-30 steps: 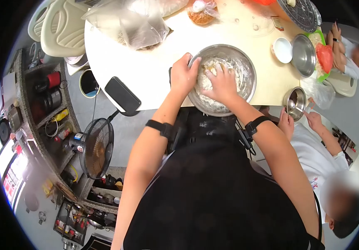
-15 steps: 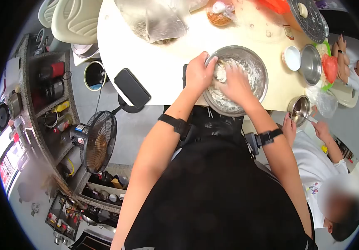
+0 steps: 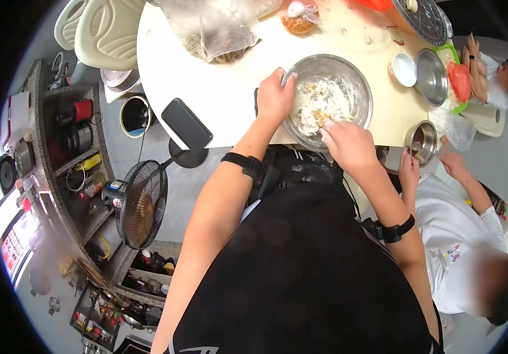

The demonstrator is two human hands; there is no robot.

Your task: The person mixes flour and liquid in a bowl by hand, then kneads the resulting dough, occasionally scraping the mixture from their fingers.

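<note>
A steel mixing bowl (image 3: 366,88) sits near the table's front edge. Inside lies shaggy, floury dough (image 3: 323,97) with yellowish-brown bits in it, and flour smears the bowl's wall. My left hand (image 3: 276,99) is closed on the bowl's left rim, with the thumb at the inside. At the near side of the bowl, my right hand (image 3: 350,143) has its fingers curled together on the dough; the fingertips are partly hidden by dough.
A phone (image 3: 186,125) is at the table's left edge above a fan (image 3: 142,203). Plastic bags (image 3: 224,35) lie at the back. To the right are a white bowl (image 3: 404,69) and a steel basin (image 3: 431,76). A co-worker beside me holds a small steel bowl (image 3: 424,141).
My right hand has drawn back from the bowl's middle to its near rim, fingers curling in. More dough shows now. My left hand still grips the rim.
</note>
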